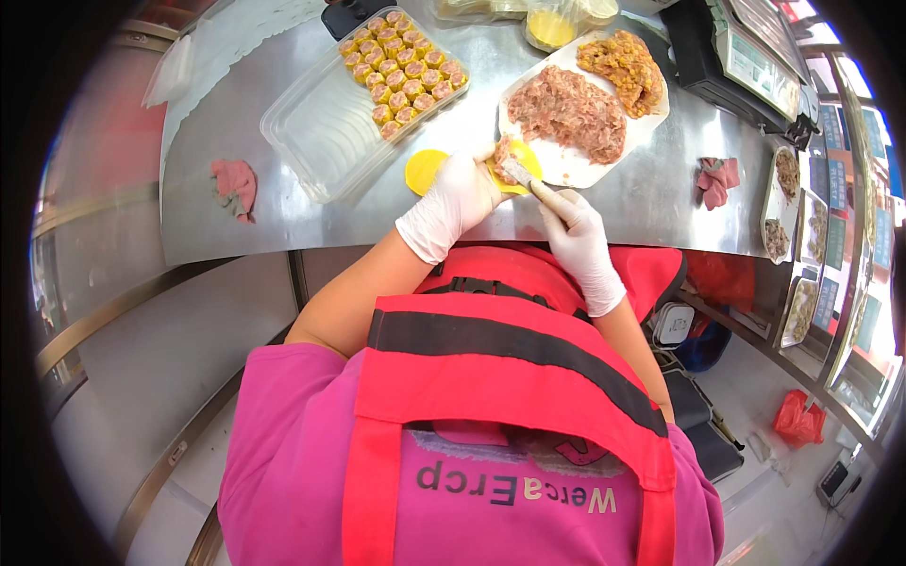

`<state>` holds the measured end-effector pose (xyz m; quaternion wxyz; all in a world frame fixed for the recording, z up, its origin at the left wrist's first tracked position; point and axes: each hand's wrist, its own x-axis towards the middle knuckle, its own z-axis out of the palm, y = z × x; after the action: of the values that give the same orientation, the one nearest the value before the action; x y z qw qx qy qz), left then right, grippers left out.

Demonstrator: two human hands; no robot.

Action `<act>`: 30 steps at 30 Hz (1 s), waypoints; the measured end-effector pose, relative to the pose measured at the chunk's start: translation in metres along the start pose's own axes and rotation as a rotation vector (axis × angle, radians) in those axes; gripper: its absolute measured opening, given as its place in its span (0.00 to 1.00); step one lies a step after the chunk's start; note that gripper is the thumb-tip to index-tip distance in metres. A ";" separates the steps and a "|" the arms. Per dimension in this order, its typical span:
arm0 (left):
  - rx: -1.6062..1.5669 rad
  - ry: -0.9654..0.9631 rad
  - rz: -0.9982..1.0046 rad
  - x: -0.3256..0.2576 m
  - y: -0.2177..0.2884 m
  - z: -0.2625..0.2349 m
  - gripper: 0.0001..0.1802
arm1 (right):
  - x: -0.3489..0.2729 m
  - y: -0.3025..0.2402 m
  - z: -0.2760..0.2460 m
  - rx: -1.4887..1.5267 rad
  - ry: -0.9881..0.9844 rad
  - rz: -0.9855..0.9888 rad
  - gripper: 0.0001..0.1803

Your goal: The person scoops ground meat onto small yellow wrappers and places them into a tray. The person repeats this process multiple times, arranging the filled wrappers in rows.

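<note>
Over steel counter [283, 203], head view: gloved L hand [460, 193] cups yellow wrapper [522, 165] w/ meat, fingers curled round it; R hand [578, 236] grips spatula [521, 174], pressing filling. Mince board [576, 170] just behind; dumpling tray [321, 132] to left.

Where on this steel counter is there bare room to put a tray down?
Bare steel lies between the pink cloth and the clear tray, and right of the white board toward another cloth. Around both hands it is crowded.

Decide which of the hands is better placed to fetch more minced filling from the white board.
Right. The right hand holds the spatula beside the minced filling; the left hand cradles the yellow wrapper.
</note>
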<state>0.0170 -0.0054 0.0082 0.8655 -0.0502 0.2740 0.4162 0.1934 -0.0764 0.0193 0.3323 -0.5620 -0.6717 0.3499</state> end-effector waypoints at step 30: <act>1.109 -0.091 0.002 -0.013 0.024 -0.019 0.24 | 0.028 -0.060 -0.068 -0.486 -0.133 -0.102 0.13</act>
<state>-0.0159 -0.0043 0.0021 0.7728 0.4311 0.4145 0.2123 0.2150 -0.0499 0.1079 0.1596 -0.5664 -0.7841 0.1971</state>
